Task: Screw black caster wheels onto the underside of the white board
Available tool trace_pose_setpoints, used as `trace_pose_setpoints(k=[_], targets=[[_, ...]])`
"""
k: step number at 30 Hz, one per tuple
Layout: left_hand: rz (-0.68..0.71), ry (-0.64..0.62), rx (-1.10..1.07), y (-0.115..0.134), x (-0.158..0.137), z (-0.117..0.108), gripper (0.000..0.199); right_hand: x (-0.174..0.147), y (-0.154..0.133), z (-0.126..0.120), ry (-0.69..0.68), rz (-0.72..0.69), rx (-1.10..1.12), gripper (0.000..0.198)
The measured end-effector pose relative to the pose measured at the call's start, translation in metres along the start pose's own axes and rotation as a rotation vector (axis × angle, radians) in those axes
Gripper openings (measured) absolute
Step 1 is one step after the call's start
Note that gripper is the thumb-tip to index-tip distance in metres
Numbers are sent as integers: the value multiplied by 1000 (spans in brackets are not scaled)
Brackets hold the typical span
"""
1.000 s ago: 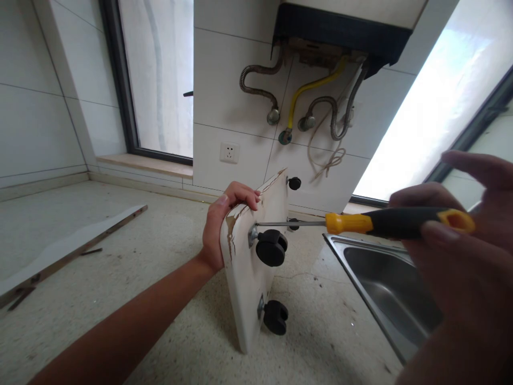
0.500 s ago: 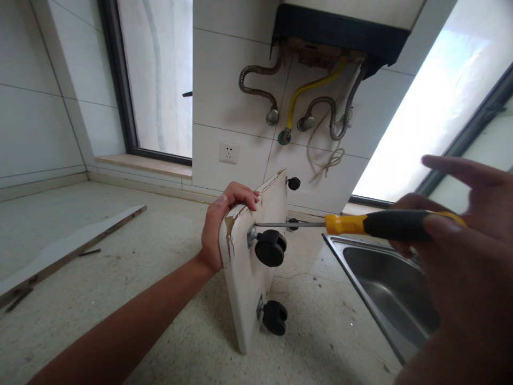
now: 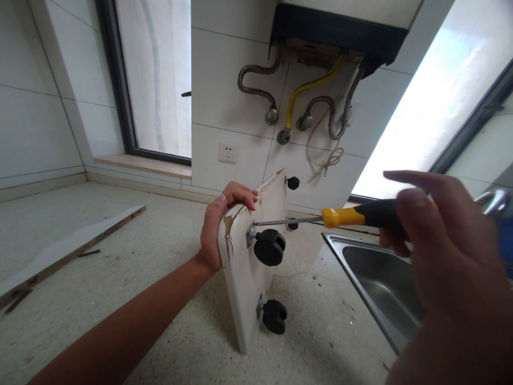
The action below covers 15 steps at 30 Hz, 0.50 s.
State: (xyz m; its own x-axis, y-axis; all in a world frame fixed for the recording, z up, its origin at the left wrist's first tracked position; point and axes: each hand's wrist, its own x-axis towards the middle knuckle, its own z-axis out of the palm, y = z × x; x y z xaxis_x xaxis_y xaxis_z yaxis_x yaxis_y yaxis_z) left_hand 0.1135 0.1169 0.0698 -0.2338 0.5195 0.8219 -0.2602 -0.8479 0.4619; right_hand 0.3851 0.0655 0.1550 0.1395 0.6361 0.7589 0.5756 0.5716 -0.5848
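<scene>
A white board (image 3: 236, 289) with chipped edges stands on its side on the speckled countertop. My left hand (image 3: 224, 219) is closed over its upper near corner. Black caster wheels are fixed to the board's right face: a near upper caster (image 3: 270, 247), a near lower caster (image 3: 274, 316) and smaller ones at the far end. My right hand (image 3: 449, 240) grips a yellow and black screwdriver (image 3: 344, 216), its index finger stretched out along the top. The screwdriver's tip meets the metal plate (image 3: 250, 235) of the near upper caster; the screw head itself is too small to make out.
A steel sink (image 3: 385, 278) is set into the counter at the right, with a tap (image 3: 492, 202) behind my right hand. To the left lies a long strip (image 3: 76, 246). Hoses and a yellow pipe (image 3: 304, 88) hang below a wall heater (image 3: 340, 32).
My right hand has turned and shifted on the screwdriver handle, which now tilts slightly upward toward the hand. The board and my left hand stay nearly where they were.
</scene>
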Motion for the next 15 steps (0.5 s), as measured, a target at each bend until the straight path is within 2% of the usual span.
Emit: trace_pose_setpoints(k=[1, 3, 5, 8, 9, 11, 13, 15], targets=[[-4, 1, 0, 0, 0, 0, 54, 0, -1, 3, 46, 8, -57, 52], [-8, 4, -1, 0, 0, 0, 54, 1, 0, 7, 74, 11, -9, 47], [-14, 11, 1, 1, 0, 1, 54, 4, 2, 6, -3, 3, 188, 36], [-21, 23, 11, 1, 1, 1, 54, 7, 4, 2, -149, 18, 423, 51], [-20, 25, 12, 1, 1, 1, 54, 7, 3, 1, -169, 23, 433, 48], [-20, 24, 11, 1, 1, 1, 54, 5, 0, 1, -113, 24, 307, 35], [-20, 17, 11, 1, 0, 1, 54, 3, -1, 1, -6, 30, 161, 40], [-20, 15, 11, 1, 0, 1, 54, 3, 2, -1, 7, 31, 128, 41]])
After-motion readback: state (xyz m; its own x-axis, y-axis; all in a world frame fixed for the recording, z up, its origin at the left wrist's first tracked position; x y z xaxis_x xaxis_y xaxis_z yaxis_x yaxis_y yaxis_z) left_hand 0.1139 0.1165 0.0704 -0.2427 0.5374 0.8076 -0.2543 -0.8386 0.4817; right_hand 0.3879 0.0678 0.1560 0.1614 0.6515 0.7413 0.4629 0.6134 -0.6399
